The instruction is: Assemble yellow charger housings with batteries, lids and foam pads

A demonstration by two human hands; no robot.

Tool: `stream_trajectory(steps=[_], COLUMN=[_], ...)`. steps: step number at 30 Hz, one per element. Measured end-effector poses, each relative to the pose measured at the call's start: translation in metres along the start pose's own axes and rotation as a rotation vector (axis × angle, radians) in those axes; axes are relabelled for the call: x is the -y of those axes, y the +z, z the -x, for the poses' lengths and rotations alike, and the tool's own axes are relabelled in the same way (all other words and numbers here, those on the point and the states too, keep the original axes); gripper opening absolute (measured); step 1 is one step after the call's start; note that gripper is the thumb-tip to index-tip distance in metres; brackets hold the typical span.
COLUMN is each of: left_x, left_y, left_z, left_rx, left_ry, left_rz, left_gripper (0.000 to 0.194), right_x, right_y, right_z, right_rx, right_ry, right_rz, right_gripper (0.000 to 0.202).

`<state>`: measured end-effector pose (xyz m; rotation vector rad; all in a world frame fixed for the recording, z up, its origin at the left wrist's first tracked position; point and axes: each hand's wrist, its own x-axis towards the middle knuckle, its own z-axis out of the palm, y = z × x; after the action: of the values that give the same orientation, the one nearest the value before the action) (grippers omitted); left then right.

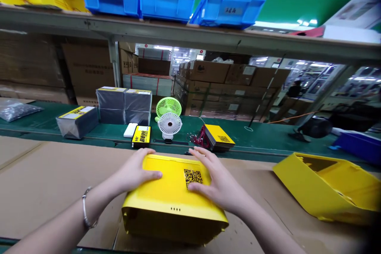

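A yellow plastic housing [166, 194] with a printed QR code and small dark marks stands in front of me, its dark open side facing me. My left hand [135, 172] grips its left side, thumb lying on the top face and fingers reaching toward the far edge. On the right, my right hand [216, 176] holds the same housing, with the thumb over the lower part of the QR code. The right fingertips extend past the far corner. The inside of the housing is in shadow.
Another yellow housing [315, 190] lies at right on the cardboard [71, 166]. Behind are grey boxes [138, 107], a black-and-yellow box [141, 136], a white fan [169, 124], a green fan [168, 106] and stacked yellow panels [219, 135]. Blue bins [168, 0] sit on the shelf overhead.
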<state>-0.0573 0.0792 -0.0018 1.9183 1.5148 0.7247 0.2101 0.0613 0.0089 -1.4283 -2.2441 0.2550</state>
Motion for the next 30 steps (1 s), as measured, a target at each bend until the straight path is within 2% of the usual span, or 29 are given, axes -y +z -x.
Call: stream_trajectory(steps=[2, 3, 6, 9, 11, 14, 16, 18, 21, 23, 26, 28, 30], left_x=[-0.001, -0.001, -0.002, 0.007, 0.020, 0.050, 0.074, 0.098, 0.127, 0.140, 0.148, 0.146, 0.139], left_y=[0.006, 0.007, 0.007, 0.002, -0.003, -0.007, -0.003, 0.005, 0.022, 0.031, 0.032, 0.026, 0.014], left_z=[-0.008, -0.009, -0.012, -0.029, -0.052, -0.094, -0.118, -0.131, -0.131, -0.122, -0.107, -0.098, -0.091], left_rx=[-0.019, -0.043, -0.116, -0.081, -0.054, -0.116, -0.170, -0.209, -0.227, -0.235, -0.287, -0.333, -0.385], left_ry=[-0.028, -0.023, 0.028, 0.094, 0.102, 0.047, 0.000, -0.032, -0.050, -0.040, 0.016, 0.054, 0.080], left_rz=[0.002, -0.014, -0.067, -0.070, -0.086, -0.149, -0.197, -0.255, -0.332, -0.365, -0.395, -0.400, -0.390], left_gripper=[0.056, 0.049, 0.035, 0.040, 0.048, 0.050, 0.047, 0.054, 0.072, 0.072, 0.049, 0.031, 0.026], right_x=[-0.007, -0.010, -0.013, -0.014, -0.016, -0.019, -0.019, -0.017, -0.012, -0.010, -0.009, -0.009, -0.009], right_y=[0.005, 0.008, 0.013, 0.018, 0.022, 0.025, 0.025, 0.023, 0.022, 0.022, 0.022, 0.023, 0.023], right_z=[-0.013, -0.019, -0.032, -0.041, -0.045, -0.050, -0.051, -0.051, -0.049, -0.047, -0.046, -0.045, -0.044], right_rx=[0.103, 0.153, 0.241, 0.226, 0.200, 0.214, 0.240, 0.244, 0.214, 0.201, 0.205, 0.203, 0.196], right_ry=[0.138, 0.176, 0.234, 0.262, 0.254, 0.261, 0.289, 0.305, 0.308, 0.317, 0.323, 0.312, 0.302], right_rz=[-0.064, -0.106, -0.257, -0.337, -0.351, -0.396, -0.421, -0.433, -0.442, -0.451, -0.469, -0.459, -0.442], right_gripper=[0.083, 0.081, 0.057, 0.046, 0.046, 0.046, 0.046, 0.045, 0.041, 0.040, 0.038, 0.039, 0.041])
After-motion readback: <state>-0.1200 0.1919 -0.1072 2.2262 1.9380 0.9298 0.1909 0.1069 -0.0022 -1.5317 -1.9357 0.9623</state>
